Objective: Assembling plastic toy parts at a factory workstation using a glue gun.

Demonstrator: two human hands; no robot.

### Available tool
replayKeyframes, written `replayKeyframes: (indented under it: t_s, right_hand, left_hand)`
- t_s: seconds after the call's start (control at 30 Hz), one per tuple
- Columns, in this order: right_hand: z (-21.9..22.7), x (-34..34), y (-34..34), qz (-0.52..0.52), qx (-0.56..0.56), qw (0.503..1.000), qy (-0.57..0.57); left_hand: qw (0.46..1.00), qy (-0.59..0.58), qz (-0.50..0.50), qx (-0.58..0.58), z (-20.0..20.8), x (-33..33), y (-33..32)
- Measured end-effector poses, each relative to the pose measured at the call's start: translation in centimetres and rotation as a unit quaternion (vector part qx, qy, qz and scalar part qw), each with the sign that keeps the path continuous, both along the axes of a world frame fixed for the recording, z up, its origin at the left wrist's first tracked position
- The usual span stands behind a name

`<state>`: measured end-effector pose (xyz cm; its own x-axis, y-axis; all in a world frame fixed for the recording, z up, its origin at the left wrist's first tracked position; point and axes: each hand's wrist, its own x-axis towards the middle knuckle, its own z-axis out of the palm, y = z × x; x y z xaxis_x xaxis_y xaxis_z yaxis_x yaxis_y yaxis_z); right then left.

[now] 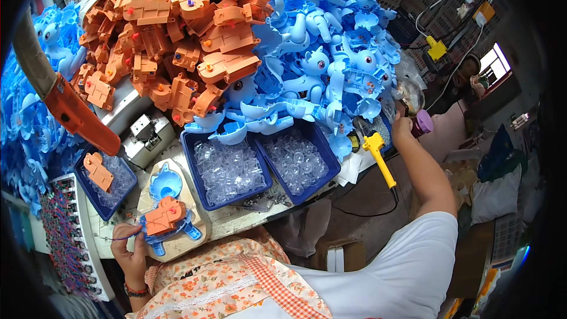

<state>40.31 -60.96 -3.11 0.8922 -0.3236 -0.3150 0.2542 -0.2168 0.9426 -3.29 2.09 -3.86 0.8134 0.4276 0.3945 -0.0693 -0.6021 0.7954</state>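
My left hand (129, 254) pinches thin wires (121, 238) at the lower left edge of a blue plastic toy body half (190, 228). An orange plastic box (165, 215) with a red knob lies in that half. Above it is a rounded blue head half (165, 184); both rest on a pale shaped board (195, 192). My right arm stretches to the far right. There my right hand (403, 126) is closed beside a purple round object (422, 123); what its fingers hold is hidden. A yellow-handled soldering iron (379, 158) stands in a holder just left of that arm.
Orange boxes (177, 29) and blue toy parts (331, 53) are heaped at the back. Two dark blue trays (211, 207) hold clear plastic pieces. Another tray (106, 217) carries an orange box. Bundled wires (68, 242) fill a white rack at left. An orange-cased bar (80, 115) hangs above.
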Motion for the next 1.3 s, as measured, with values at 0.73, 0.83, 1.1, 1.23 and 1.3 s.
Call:
replayKeyframes:
  t_s: [0.73, 0.83, 1.1, 1.23, 1.3]
  right_hand:
    - [6.0, -6.3, 7.4, 0.047, 0.151, 0.987, 0.003]
    - [11.4, -11.0, 11.8, 0.261, 0.291, 0.904, -0.174]
    - [14.4, -26.4, 31.7, 0.339, 0.813, 0.456, 0.124]
    - [8.8, -26.7, 40.6, 0.399, 0.793, 0.412, 0.206]
    - [7.1, -26.7, 43.2, 0.387, 0.793, 0.392, 0.261]
  left_hand:
    - [1.0, 0.009, -0.005, 0.024, 0.7, -0.7, 0.6]
    - [0.998, -0.01, -0.004, 0.068, 0.7, -0.8, 0.9]
    - [0.998, 0.034, -0.059, -0.018, 1.8, 2.0, 1.1]
    - [0.996, 0.036, -0.073, -0.044, 2.4, 1.6, 1.8]
    - [0.993, 0.032, -0.084, -0.074, 2.2, 1.7, 2.3]
